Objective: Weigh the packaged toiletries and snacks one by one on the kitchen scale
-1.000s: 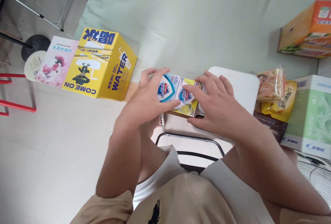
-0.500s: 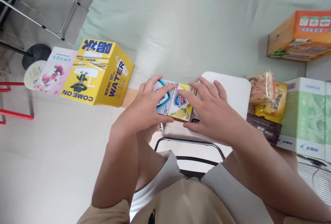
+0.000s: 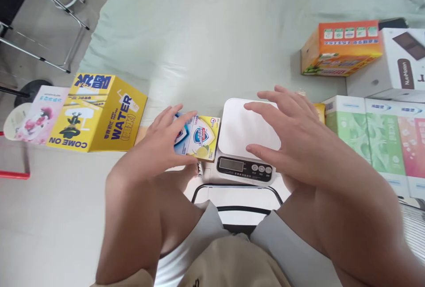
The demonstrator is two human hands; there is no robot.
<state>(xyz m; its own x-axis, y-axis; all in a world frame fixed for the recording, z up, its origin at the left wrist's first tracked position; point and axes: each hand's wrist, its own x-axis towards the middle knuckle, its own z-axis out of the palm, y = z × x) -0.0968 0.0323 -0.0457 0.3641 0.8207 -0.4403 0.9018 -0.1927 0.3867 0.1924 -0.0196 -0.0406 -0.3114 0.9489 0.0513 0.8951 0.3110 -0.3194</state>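
Observation:
Two Safeguard soap boxes lie side by side near the table's front edge: a blue-and-white soap box (image 3: 183,144) and a yellow-and-white soap box (image 3: 212,133) with a lemon picture. My left hand (image 3: 156,141) grips the blue one, thumb along its near side and index finger along its far side; the hand covers part of it. Right of the boxes stands a white kitchen scale (image 3: 239,123) with a dark display and buttons. Above the scale's right side, my right hand (image 3: 295,132) is open, its fingers apart and holding nothing.
A yellow drink carton (image 3: 122,119) and a pink package (image 3: 43,114) stand at left. On the right are an orange box (image 3: 348,39), a white box (image 3: 385,70), green tissue boxes (image 3: 348,123) and a partly hidden yellow packet (image 3: 319,112). A black-framed chair (image 3: 237,185) is below.
My right hand has let go of the yellow soap box and moved right, over the scale. The view has shifted, showing the scale's display. My left hand stays at the blue box.

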